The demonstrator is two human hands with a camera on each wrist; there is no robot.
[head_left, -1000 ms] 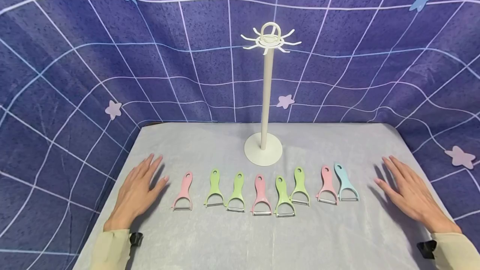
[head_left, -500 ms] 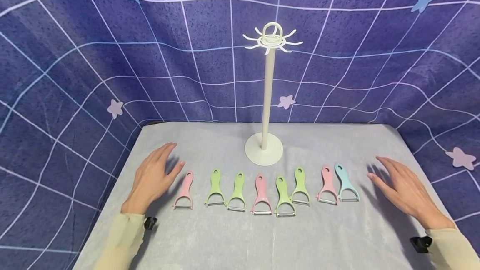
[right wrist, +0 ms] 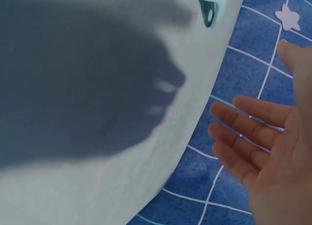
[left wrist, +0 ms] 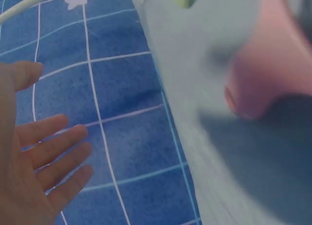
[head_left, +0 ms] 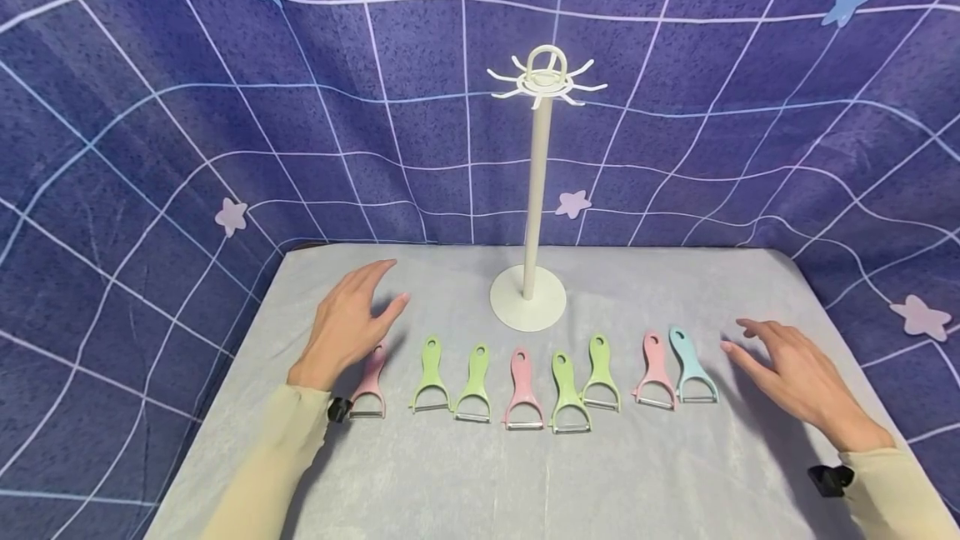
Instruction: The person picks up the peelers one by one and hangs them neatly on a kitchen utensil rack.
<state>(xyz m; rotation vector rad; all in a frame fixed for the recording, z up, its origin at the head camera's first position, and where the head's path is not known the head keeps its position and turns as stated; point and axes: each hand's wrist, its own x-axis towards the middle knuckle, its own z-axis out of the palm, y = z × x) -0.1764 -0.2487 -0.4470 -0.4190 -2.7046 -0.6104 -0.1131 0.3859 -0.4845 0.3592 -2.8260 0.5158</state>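
In the head view my left hand (head_left: pixel 342 327) hovers over the leftmost pink peeler (head_left: pixel 369 390), its fingers extended and nothing in them; the hand partly covers that peeler's handle. The left wrist view shows the same pink peeler (left wrist: pixel 273 54) large and close, beside the spread left fingers (left wrist: pixel 63 171). My right hand (head_left: pixel 797 377) is held over the table's right side, relaxed and holding nothing, just right of the light blue peeler (head_left: pixel 690 369). That blue peeler's handle (right wrist: pixel 214 8) peeks in at the top of the right wrist view.
A white stand (head_left: pixel 534 190) with several hooks around its top rises from a round base (head_left: pixel 510 307) behind the peelers. Between the outer ones lie green peelers (head_left: pixel 431 369) and pink peelers (head_left: pixel 521 390) in a row. A blue patterned curtain (head_left: pixel 360 123) encloses the table (head_left: pixel 450 490).
My left hand has moved right and farther back, from beside the leftmost pink peeler to over it. The right hand has drifted slightly left. The peelers lie as before.
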